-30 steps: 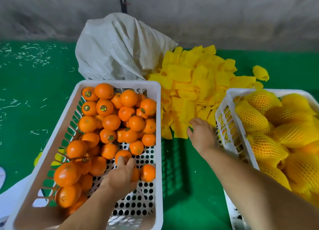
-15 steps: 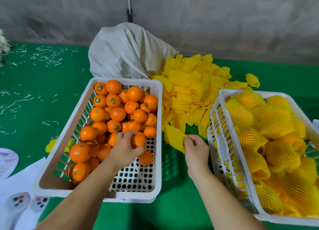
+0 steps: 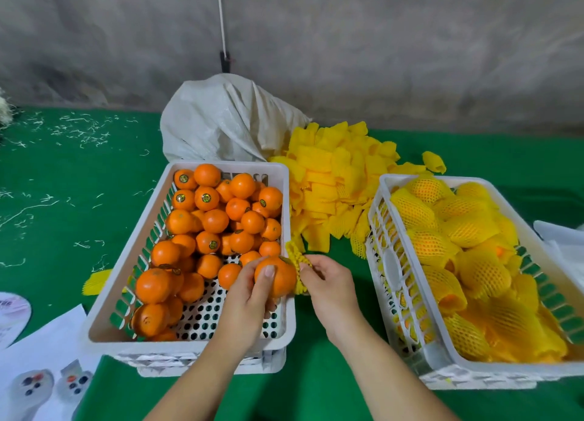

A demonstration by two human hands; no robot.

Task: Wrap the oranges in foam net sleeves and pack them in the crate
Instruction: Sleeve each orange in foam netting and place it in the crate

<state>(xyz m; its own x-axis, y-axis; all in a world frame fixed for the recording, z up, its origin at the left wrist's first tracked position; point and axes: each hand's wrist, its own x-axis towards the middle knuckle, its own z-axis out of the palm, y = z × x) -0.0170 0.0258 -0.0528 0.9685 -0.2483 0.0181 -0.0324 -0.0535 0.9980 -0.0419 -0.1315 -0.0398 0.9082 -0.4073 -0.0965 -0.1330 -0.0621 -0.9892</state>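
A person's left hand (image 3: 252, 289) grips a bare orange (image 3: 275, 276) with curled fingers and thumb above the near right corner of a white slotted crate of loose oranges (image 3: 120, 281), in the head-camera view. The right hand (image 3: 327, 281) pinches a yellow foam net sleeve (image 3: 297, 262) between thumb and fingertips, its mesh touching the right side of the held fruit, just over the crate's right rim. The loose oranges (image 3: 218, 212), several bearing small round stickers, fill the far and left parts of that crate, leaving perforated floor bare at the near right. To the right, a second white crate (image 3: 398, 325) holds oranges already wrapped in yellow netting (image 3: 467, 253), heaped close to its rim. Between the far ends of the two crates lies a pile of flat yellow sleeves (image 3: 335, 186), spilling from beside a crumpled white woven sack (image 3: 227, 120) against the grey wall (image 3: 379, 47). Everything rests on a green-covered counter (image 3: 63, 183) littered at far left with pale shreds. One stray yellow sleeve (image 3: 94, 280) lies left of the fruit crate, and white paper sheets (image 3: 47, 341) sit at the near left corner.
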